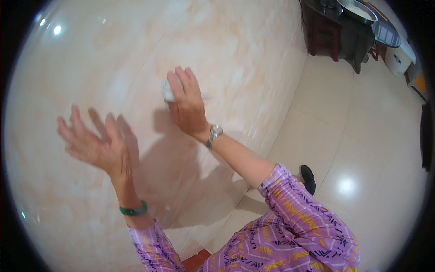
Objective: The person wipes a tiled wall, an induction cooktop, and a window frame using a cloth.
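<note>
My right hand (pixel 188 105), with a metal-banded watch (pixel 214 136) at the wrist, presses a pale cloth (pixel 167 91) to a glossy, marble-patterned tile wall (pixel 231 44). Most of the cloth is hidden under the palm and fingers. To the left, my left hand (pixel 97 142) is raised with its fingers spread and nothing in it. It casts a shadow on the tiles; whether it touches them I cannot tell. A green bangle (pixel 133 208) circles the left wrist.
Beige floor tiles (pixel 326 136) run along the wall's foot. At the upper right, a dark table (pixel 324 12) carries a metal basin (pixel 368 21) with white contents. Red stools (pixel 316 44) stand beneath it. Beside it is a white bin (pixel 397 61). A black shoe (pixel 308 178) shows below my right arm.
</note>
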Tool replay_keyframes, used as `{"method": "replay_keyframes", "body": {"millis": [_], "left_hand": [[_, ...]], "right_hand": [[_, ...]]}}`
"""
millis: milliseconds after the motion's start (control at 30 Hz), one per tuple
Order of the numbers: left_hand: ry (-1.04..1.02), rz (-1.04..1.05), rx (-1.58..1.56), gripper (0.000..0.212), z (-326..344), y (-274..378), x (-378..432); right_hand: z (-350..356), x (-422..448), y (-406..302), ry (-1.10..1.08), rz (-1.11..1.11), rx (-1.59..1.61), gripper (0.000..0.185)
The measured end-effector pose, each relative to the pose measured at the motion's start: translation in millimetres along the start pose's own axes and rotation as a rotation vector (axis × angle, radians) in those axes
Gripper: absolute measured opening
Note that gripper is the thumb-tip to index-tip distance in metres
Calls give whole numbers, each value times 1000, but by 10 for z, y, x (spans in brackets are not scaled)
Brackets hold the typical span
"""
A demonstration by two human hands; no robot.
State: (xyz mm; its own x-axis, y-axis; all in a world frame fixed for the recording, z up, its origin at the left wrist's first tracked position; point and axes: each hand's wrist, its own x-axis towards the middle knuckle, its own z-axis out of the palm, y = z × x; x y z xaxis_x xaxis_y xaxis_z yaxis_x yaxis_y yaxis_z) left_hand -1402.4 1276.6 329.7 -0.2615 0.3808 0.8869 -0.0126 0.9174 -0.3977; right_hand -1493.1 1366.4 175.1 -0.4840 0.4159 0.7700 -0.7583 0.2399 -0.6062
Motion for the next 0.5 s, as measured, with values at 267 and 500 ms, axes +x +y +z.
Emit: {"method": "replay_keyframes", "body": {"millis": [267,500], "left_hand": [[-80,-41,187,58,889,768,862],[-92,-139,318,54,1127,723,998]], "right_hand": [[-453,1614,1770,288,117,-126,45],[-903,2187,2827,224,657,-163,43]]}}
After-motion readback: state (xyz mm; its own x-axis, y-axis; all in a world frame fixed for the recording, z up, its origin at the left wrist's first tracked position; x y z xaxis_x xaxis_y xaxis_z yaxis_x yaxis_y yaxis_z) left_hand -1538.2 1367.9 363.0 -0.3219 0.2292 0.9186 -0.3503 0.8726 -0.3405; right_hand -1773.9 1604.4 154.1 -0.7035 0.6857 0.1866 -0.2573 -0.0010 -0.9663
